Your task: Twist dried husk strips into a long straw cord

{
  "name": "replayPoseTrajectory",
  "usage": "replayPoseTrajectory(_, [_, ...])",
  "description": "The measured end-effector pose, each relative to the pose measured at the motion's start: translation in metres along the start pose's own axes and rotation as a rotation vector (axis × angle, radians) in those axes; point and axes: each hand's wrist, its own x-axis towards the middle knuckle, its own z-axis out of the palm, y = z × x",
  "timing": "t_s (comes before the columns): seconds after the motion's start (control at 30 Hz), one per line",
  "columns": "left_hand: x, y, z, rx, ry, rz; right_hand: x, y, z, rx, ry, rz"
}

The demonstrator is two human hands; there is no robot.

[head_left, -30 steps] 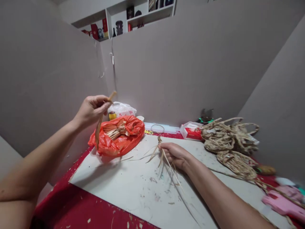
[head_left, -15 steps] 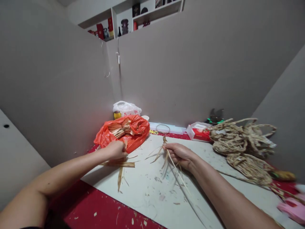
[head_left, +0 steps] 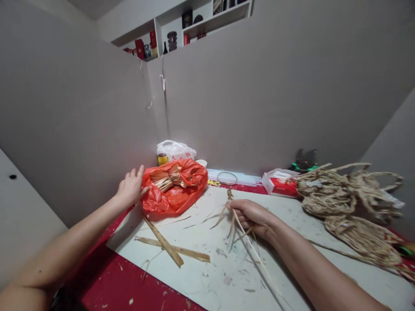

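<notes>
My left hand (head_left: 131, 188) is open, fingers spread, beside the left edge of a red plastic bag (head_left: 177, 192) that holds a bundle of dried straw strips (head_left: 167, 177). Two flat straw strips (head_left: 168, 248) lie crossed on the white board (head_left: 210, 272) below that hand, not held. My right hand (head_left: 251, 216) rests on the board, closed on a small braided straw piece (head_left: 231, 209) whose thin loose strands trail toward me.
Woven straw baskets (head_left: 350, 201) are piled at the right. A red-and-white packet (head_left: 279, 183), a wire ring (head_left: 227, 177), a white bag (head_left: 175, 149) and a small cup (head_left: 201, 163) sit along the grey wall. Red tablecloth (head_left: 129, 287) borders the board. Shelves hang above.
My left hand let go of the straw strip, which now lies crossed with another on the board, and moved up to the red bag with fingers spread. My right hand kept its grip.
</notes>
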Motion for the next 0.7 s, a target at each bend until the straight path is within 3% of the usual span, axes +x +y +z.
replayPoseTrajectory(0.07, [0.006, -0.017, 0.014, -0.11, -0.175, -0.044, 0.0, 0.0, 0.001, -0.014, -0.002, -0.002])
replayPoseTrajectory(0.13, [0.007, -0.022, 0.02, -0.368, -0.201, -0.027, 0.0, -0.001, 0.002, -0.024, 0.005, -0.001])
replayPoseTrajectory(0.27, [0.026, 0.009, 0.003, -1.059, -0.034, 0.116, 0.001, -0.001, 0.003, -0.023, 0.003, -0.007])
replayPoseTrajectory(0.33, [0.049, 0.039, -0.008, -1.211, 0.039, 0.227, 0.001, 0.0, 0.003, -0.019, 0.002, -0.006])
replayPoseTrajectory(0.43, [0.086, 0.088, -0.004, -1.132, -0.017, 0.455, 0.002, 0.001, 0.003, -0.027, -0.009, -0.013])
replayPoseTrajectory(0.53, [0.103, 0.127, 0.028, -1.001, -0.116, 0.539, 0.001, 0.0, 0.002, -0.042, -0.018, -0.038])
replayPoseTrajectory(0.6, [0.105, 0.142, 0.053, -0.712, -0.133, 0.547, 0.0, -0.001, 0.001, -0.05, -0.016, -0.047])
replayPoseTrajectory(0.7, [0.108, 0.147, 0.075, -0.578, -0.094, 0.448, 0.001, -0.002, 0.0, -0.055, -0.026, -0.047])
